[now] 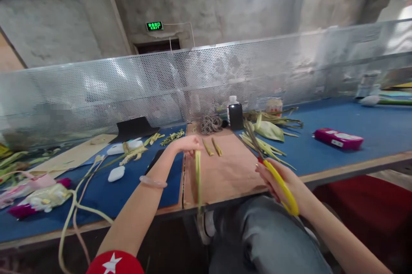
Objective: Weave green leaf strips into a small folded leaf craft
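**Left hand point(190, 144) pinching green strip point(198, 175); right hand point(291, 176) on scissors point(279, 179)**

We see two bare hands over a blue table point(309, 154) with a brown sheet point(231, 175) across its middle. Left fingers: closed on the top of the green strip, which hangs long and narrow over the brown sheet, its lower end reaching the near edge. Right fingers: curled round the yellow handles of the scissors, blades tilted up and away; blur there, so we cannot tell if the blades are parted.

Just right of the left hand we log two short strips point(212, 146), side by side, flat on the brown sheet. Behind them, a bundle of grey cord point(210, 124), with a dark bottle point(235, 115), white cap, upright just to its right. Near the scissors blades: loose leaf strips point(267, 149) and a pale broad husk point(269, 130). Further right, we get a magenta packet point(338, 138), well apart. Left side: a small white case point(116, 174) and a black sheet point(135, 129). A perforated metal screen point(212, 68) stands along the back.
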### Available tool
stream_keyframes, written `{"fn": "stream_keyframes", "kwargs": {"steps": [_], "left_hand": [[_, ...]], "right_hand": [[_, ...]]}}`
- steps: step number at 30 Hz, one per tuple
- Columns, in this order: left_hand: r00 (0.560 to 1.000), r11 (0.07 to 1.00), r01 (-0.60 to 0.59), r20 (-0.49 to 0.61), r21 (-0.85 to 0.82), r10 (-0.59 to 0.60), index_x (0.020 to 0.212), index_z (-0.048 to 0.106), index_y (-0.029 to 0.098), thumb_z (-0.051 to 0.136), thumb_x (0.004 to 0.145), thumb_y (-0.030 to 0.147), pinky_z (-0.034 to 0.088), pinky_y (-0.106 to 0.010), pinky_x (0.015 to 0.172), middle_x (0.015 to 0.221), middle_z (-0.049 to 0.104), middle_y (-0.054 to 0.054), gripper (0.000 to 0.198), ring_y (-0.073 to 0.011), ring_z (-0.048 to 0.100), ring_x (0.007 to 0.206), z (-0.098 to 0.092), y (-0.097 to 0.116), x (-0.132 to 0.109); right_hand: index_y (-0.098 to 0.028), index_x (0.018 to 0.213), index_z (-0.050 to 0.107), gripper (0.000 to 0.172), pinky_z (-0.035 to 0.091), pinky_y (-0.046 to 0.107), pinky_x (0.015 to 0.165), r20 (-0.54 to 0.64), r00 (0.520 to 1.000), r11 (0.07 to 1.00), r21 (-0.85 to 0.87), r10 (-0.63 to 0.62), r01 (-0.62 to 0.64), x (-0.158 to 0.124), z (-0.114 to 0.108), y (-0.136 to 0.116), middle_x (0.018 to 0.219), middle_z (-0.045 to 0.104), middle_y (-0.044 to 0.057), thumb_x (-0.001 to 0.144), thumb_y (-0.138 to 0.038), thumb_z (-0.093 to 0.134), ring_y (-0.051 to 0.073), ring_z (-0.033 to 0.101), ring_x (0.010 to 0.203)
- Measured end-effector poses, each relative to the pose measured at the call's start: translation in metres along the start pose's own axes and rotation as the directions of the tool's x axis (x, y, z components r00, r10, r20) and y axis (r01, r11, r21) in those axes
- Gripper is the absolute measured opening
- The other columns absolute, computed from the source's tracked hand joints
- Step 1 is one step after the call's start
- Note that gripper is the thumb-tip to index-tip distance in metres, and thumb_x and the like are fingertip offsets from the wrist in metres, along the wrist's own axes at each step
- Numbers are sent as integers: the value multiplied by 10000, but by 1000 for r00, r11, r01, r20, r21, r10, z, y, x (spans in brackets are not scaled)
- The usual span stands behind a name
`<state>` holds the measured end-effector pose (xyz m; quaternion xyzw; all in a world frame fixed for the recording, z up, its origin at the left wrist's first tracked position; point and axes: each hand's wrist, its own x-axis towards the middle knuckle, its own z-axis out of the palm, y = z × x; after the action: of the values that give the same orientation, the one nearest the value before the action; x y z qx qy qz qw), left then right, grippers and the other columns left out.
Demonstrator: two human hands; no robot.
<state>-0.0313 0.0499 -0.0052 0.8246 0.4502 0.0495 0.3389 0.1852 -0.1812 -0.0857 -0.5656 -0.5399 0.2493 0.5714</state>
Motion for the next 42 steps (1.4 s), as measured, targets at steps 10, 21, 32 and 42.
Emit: {"fn": "stream_keyframes", "kwargs": {"steps": [10, 21, 32, 42], "left_hand": [[847, 832, -468, -419, -298, 326, 832, 491, 157, 711, 671, 440, 474, -209, 377, 587, 605, 2, 394, -99, 549, 394, 9, 33, -20], [846, 780, -504, -393, -371, 360, 814, 521, 144, 702, 674, 472, 535, -260, 481, 646, 574, 0, 400, -102, 572, 509, 16, 23, -19], [810, 757, -579, -319, -303, 492, 1076, 512, 134, 653, 709, 228, 530, -262, 612, 1062, 612, -127, 405, -193, 640, 843, 39, 28, -10], [803, 744, -595, -262, -306, 535, 1095, 563, 130, 620, 762, 262, 464, -214, 596, 974, 661, -102, 362, -156, 625, 781, 38, 24, -8]], "right_hand": [[-173, 748, 548, 169, 403, 265, 616, 209, 938, 948, -96, -278, 302, 73, 75, -59, 747, 610, 28, 701, -310, 636, 159, 517, 663], [-192, 740, 445, 198, 346, 207, 460, 110, 986, 972, 212, -129, 103, 82, 82, -37, 641, 468, -52, 658, -290, 596, 77, 422, 505], [-198, 757, 447, 248, 394, 239, 507, -43, 983, 947, 263, -177, 182, 102, 82, -9, 658, 516, -28, 671, -323, 643, 108, 470, 553], [-202, 777, 448, 315, 389, 218, 489, -35, 987, 946, 281, -157, 161, 100, 79, -20, 648, 490, -48, 737, -474, 602, 84, 429, 528]]}}
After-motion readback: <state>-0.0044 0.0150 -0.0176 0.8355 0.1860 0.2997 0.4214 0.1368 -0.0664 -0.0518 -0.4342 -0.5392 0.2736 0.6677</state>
